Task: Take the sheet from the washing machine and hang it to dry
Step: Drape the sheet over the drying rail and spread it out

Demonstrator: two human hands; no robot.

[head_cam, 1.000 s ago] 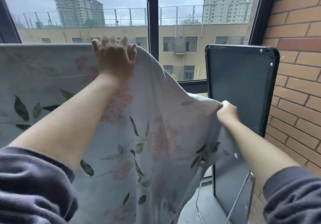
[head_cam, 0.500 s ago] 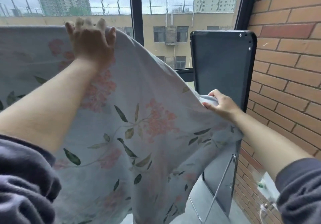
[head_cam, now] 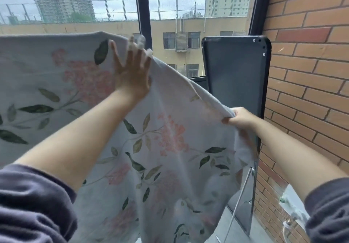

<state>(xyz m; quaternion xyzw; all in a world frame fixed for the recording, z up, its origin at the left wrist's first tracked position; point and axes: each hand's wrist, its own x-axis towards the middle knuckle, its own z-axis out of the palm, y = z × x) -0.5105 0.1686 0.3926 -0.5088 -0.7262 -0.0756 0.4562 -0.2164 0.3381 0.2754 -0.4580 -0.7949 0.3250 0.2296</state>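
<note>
Sheet (head_cam: 170, 148): floral, draped across left and centre; its support hidden, bottom cut off.
Left hand (head_cam: 132, 73): fingers spread flat against it (tips blurred).
Right hand (head_cam: 239, 119): pinching its edge, centre right.

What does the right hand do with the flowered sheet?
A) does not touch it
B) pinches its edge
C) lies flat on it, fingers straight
B: the right hand has its fingers curled round a bunched edge of the sheet; the left hand is the flat one.
</note>
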